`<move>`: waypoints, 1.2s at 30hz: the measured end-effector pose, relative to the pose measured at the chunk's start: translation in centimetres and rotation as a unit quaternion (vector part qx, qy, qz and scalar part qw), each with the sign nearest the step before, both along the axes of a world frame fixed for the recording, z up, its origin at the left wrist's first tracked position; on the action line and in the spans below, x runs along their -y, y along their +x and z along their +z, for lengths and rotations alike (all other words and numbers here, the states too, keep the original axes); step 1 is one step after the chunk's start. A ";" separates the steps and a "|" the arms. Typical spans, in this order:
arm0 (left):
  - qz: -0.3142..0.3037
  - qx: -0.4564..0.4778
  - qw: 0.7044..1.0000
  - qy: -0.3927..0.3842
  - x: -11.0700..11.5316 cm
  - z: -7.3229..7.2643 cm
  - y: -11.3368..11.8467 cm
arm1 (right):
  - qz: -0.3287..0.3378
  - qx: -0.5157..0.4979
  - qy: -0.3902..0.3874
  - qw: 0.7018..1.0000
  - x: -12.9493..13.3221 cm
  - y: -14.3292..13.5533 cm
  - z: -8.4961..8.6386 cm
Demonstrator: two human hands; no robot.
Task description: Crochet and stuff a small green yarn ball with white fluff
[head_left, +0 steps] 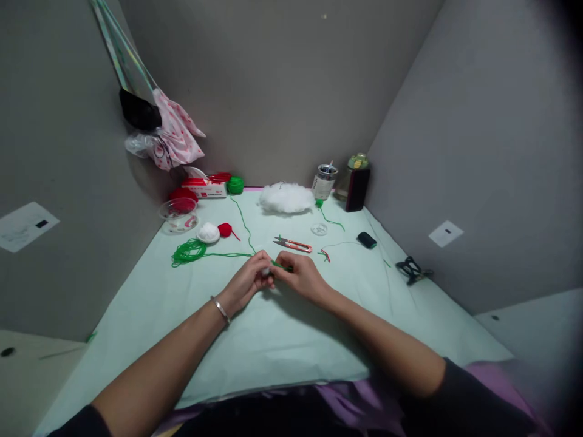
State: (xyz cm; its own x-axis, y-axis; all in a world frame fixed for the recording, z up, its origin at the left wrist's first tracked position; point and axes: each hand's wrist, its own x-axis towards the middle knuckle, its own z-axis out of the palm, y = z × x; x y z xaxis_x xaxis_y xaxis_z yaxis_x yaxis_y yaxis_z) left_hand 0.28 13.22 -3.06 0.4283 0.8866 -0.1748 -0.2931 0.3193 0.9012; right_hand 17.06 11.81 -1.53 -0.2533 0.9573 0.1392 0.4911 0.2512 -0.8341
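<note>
My left hand (255, 276) and my right hand (298, 273) meet above the middle of the table, fingertips close together. Green yarn (228, 255) runs from a loose coil (189, 250) on the left into my left fingers, which are curled closed on it. A bit of green yarn work (281, 265) shows between the hands, pinched by my right fingers. Something small and pale is partly visible at my left fingertips, too blurred to name. Just beyond the hands lie orange-handled thread snips (294, 244).
White stuffing (286, 198) lies at the back, beside a can (325, 181) and a bottle (357, 167). A clear tub (178, 216), white yarn (208, 232) and a red ball (225, 229) are left. Black scissors (412, 269) lie by the right wall.
</note>
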 end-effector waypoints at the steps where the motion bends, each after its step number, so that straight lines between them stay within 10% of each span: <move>1: -0.005 0.005 1.000 -0.002 0.0 0.0 0.0 | -0.003 -0.007 -0.008 1.000 -0.2 0.0 -0.1; 36: 0.133 -0.039 0.982 0.131 0.3 1.0 0.2 | 0.063 -0.070 -0.054 0.994 -0.2 2.0 2.0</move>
